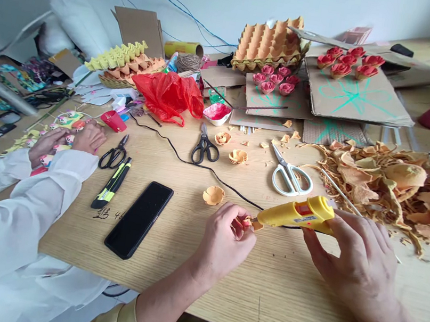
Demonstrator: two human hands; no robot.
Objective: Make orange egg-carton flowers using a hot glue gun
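My right hand point(358, 257) is closed round the back of a yellow glue gun point(300, 212), whose nozzle points left. At that nozzle, my left hand point(228, 235) pinches a small orange egg-carton petal piece point(257, 225), partly hidden by the fingers. Just beyond my left hand lies an orange cupped flower piece point(213, 195). Two layered orange flowers, one nearer point(238, 157) and one farther point(222, 138), rest behind it. White-handled scissors point(292, 178) lie behind the glue gun.
At left, a co-worker's hands point(89, 137) hold small colourful pieces. A phone point(138, 219), a utility knife point(112, 183) and black scissors point(206, 146) lie on the table point(220, 291). Torn carton scraps point(389, 181) cover the right side. Red flowers point(340, 70) stand on cardboard point(363, 100).
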